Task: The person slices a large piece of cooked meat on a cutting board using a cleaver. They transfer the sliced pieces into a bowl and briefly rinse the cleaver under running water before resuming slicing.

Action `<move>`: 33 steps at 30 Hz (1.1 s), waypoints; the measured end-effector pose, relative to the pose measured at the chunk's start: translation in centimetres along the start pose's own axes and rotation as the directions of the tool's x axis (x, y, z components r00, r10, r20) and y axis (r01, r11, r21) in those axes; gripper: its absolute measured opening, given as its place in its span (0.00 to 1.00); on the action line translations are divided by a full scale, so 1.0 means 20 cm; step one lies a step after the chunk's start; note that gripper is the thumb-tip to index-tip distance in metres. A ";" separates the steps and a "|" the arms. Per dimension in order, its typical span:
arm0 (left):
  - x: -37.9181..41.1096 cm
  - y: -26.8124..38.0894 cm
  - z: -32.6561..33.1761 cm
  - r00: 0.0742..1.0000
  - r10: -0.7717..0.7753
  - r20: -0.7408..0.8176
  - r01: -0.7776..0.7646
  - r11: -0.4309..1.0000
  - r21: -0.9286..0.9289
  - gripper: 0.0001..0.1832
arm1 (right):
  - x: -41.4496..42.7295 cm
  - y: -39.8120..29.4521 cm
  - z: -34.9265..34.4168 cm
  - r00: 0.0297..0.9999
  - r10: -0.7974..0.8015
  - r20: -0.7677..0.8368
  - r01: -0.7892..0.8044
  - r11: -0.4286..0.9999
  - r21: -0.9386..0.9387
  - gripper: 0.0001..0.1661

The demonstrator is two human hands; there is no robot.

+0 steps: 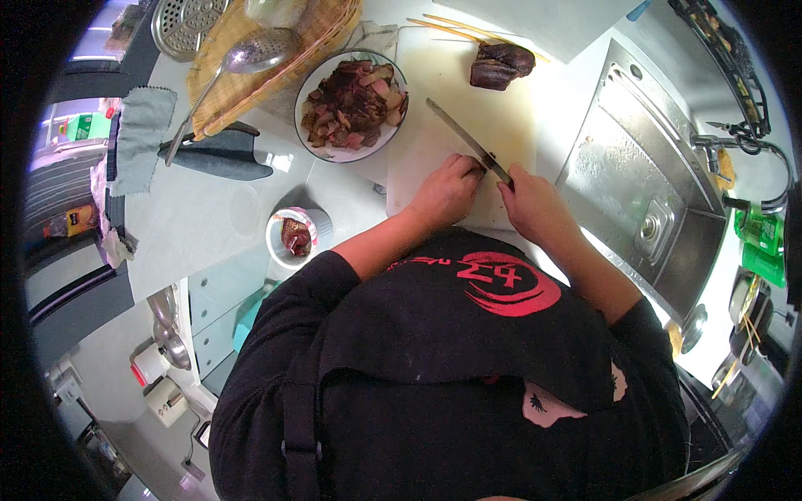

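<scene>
My right hand (pixel 532 200) is closed around the handle of a kitchen knife (pixel 462 135), whose blade points up and left over a white cutting board (pixel 416 166). Close beside the blade is my left hand (pixel 450 188), fingers curled; a small dark bit shows by its fingertips, and whether they grip it cannot be told. A dark chunk of cooked or cured meat (pixel 501 65) lies at the board's far end, against a pair of wooden chopsticks (pixel 448 30). Left of the board, a bowl (pixel 303 139) holds a heap of sliced dark and pink meat.
A stainless steel sink (pixel 633 169) with a faucet (pixel 711 147) lies to the right. At the upper left, a slotted spoon (pixel 263 51) rests across a woven bamboo basket (pixel 216 94). A white tub (pixel 322 225) with a packet inside stands left of my left forearm.
</scene>
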State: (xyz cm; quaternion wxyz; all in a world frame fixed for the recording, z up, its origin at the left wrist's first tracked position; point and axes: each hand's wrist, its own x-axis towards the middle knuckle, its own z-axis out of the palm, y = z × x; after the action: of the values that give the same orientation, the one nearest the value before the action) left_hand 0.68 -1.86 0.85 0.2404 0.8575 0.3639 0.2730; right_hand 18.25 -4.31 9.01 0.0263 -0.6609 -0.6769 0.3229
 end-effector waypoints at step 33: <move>-0.03 -0.03 0.03 0.988 -0.063 -0.144 0.045 0.991 -0.125 0.10 | 0.02 -0.01 0.16 0.997 -0.073 -0.041 0.075 0.995 0.069 0.15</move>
State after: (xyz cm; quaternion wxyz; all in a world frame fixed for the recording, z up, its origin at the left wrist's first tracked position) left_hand 0.40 -2.00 -0.15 0.2718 0.8085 0.3868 0.3505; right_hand 16.68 -5.25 6.47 0.0749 -0.6402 -0.6884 0.3327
